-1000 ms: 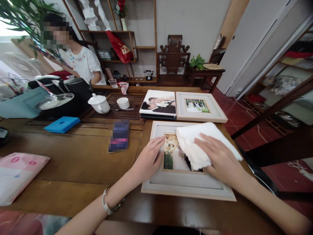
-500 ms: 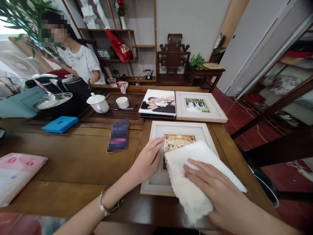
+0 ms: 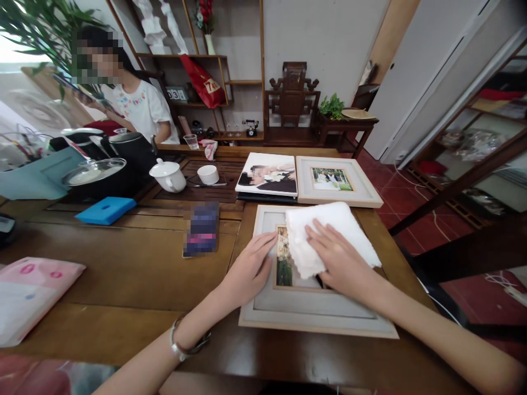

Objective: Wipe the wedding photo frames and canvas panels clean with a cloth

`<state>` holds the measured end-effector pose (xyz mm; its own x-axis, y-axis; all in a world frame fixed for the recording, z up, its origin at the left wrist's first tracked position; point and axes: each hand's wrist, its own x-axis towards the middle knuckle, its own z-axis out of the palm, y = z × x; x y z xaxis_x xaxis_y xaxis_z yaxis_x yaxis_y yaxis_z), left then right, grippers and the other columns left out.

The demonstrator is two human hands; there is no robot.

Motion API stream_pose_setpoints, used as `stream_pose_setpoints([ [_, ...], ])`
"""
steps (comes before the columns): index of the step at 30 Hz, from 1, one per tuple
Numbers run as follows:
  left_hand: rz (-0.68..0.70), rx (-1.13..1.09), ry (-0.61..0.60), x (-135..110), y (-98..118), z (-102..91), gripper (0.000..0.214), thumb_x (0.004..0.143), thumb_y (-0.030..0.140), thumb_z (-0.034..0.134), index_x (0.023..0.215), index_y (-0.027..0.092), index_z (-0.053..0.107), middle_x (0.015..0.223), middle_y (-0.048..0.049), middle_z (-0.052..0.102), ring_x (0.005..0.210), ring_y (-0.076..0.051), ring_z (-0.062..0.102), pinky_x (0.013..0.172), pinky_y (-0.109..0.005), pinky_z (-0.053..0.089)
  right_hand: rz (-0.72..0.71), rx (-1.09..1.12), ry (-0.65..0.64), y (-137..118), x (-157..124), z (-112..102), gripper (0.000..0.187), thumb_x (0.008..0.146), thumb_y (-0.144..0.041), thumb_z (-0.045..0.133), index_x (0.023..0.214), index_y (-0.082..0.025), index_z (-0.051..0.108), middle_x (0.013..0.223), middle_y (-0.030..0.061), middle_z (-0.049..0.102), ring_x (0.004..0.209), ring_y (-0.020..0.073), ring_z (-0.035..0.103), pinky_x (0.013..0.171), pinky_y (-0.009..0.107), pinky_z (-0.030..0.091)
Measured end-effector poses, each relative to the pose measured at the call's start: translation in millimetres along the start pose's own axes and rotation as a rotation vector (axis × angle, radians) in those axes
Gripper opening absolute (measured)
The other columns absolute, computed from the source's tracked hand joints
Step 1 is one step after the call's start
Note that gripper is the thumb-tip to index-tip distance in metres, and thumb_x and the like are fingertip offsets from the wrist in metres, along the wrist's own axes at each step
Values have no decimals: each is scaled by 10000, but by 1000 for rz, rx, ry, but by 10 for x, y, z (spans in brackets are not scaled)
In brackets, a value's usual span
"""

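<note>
A picture frame (image 3: 317,311) with a pale wooden rim and grey mat lies flat on the table in front of me. My left hand (image 3: 252,267) rests on its left side, fingers stretched out towards the photo (image 3: 284,266). Under my right hand (image 3: 340,258) is a folded white cloth (image 3: 346,225) with a scalloped edge; the fingers lie over it and the thumb is hidden. The cloth covers the frame's upper right part and much of the photo.
Behind the frame lie another framed photo (image 3: 362,178) and a photo panel (image 3: 267,189). To the left are a phone (image 3: 202,227), a blue block (image 3: 106,210), a lidded white cup (image 3: 169,176), a white bowl (image 3: 208,174) and a pink-white packet (image 3: 37,291). A person (image 3: 144,107) sits across the table.
My right hand has slid the cloth away from me over the frame, towards its upper right, uncovering the lower part. My left hand stays nearly in place on the frame.
</note>
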<state>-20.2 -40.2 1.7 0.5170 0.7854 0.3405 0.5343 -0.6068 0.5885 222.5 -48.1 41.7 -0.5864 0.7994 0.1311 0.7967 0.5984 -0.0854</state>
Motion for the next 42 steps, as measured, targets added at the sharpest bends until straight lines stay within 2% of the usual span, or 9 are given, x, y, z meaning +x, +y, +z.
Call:
stream_pose_setpoints([
  [4,15,-11,8,-7,-22,17,502,921,64,349,1403,169,445,1437,-126,488,1364,-245,405,1158,-510,339,-111,126,-213,-482,-360,-185,692,628,-141,593,1311,-38,546,1406,208,507,1393,350,322,1113,503,338],
  [9,32,-24,11,-16,-50,32,520,923,40,336,1412,187,433,1454,-114,471,1382,-232,383,1157,-505,343,-164,200,-222,-676,-616,-305,702,586,-92,570,1288,-96,582,1417,125,522,1385,279,358,1134,386,320],
  [14,38,-48,15,-10,-69,11,505,932,46,322,1399,183,453,1442,-125,485,1368,-234,409,1154,-512,343,-39,43,-123,-439,-367,-115,693,579,-78,574,1270,-36,576,1375,178,550,1369,353,359,1096,495,352],
  [18,40,-85,21,2,-83,9,483,947,62,308,1385,185,472,1428,-125,499,1356,-224,427,1153,-501,347,15,-71,-64,-490,-118,-121,519,617,-140,635,1118,-3,651,1179,239,657,1188,370,535,987,488,445],
  [23,5,-101,24,0,-76,7,523,913,26,326,1380,203,481,1428,-114,503,1357,-233,423,1145,-519,347,-140,-100,-10,-909,-146,-128,414,665,-299,667,973,-22,690,976,234,708,865,329,643,788,468,521],
  [27,31,-122,0,-8,-73,-19,515,919,52,372,1402,215,452,1442,-119,487,1357,-246,423,1129,-528,364,-342,-196,303,-1058,-405,34,211,752,-144,568,894,-54,695,939,209,729,818,294,661,776,427,513],
  [29,47,-126,3,-10,-78,-20,481,949,78,342,1396,215,457,1440,-120,487,1357,-238,424,1134,-523,361,-374,-211,378,-1001,-552,44,215,785,-54,504,880,-96,692,957,160,742,881,267,664,834,395,499],
  [35,28,-83,10,-13,-91,11,446,971,106,317,1383,184,470,1434,-126,492,1366,-229,412,1162,-511,331,-253,-101,144,-434,-866,-350,426,731,17,465,1029,-202,677,1066,45,738,946,196,676,830,326,530],
  [42,7,-73,4,-11,-54,-6,442,975,116,309,1384,178,465,1428,-125,498,1363,-222,417,1163,-508,334,34,-127,94,316,-666,-296,486,744,-31,452,1176,-157,635,1193,133,683,1038,284,656,837,453,536],
])
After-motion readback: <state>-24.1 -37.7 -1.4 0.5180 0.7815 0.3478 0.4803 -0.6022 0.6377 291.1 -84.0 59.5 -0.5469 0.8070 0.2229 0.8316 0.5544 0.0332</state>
